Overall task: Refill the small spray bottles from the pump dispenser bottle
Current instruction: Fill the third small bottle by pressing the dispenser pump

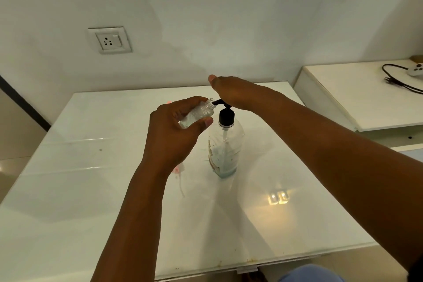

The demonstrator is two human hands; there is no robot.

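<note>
Glossy white table (pixel 96 190), faint greenish tint, warm yellow light glare on the right part. Clear pump dispenser bottle (pixel 225 144) with a black pump head (pixel 226 115) and black collar, pale blue-ish liquid low down, brownish speckled residue of a label on the left side. Small spray bottle (pixel 198 114) totally clear, tiny bubbles inside. Bit of pink (pixel 177 169) peeking out below the left wrist, can't tell what. White wall (pixel 229 7), blotchy grey patches. White socket plate (pixel 109 40) with dark holes. White side shelf (pixel 357 98) with a black cable (pixel 398 80) and a white plug thing (pixel 415 70). Blue fabric (pixel 311 273) at the bottom edge.
</note>
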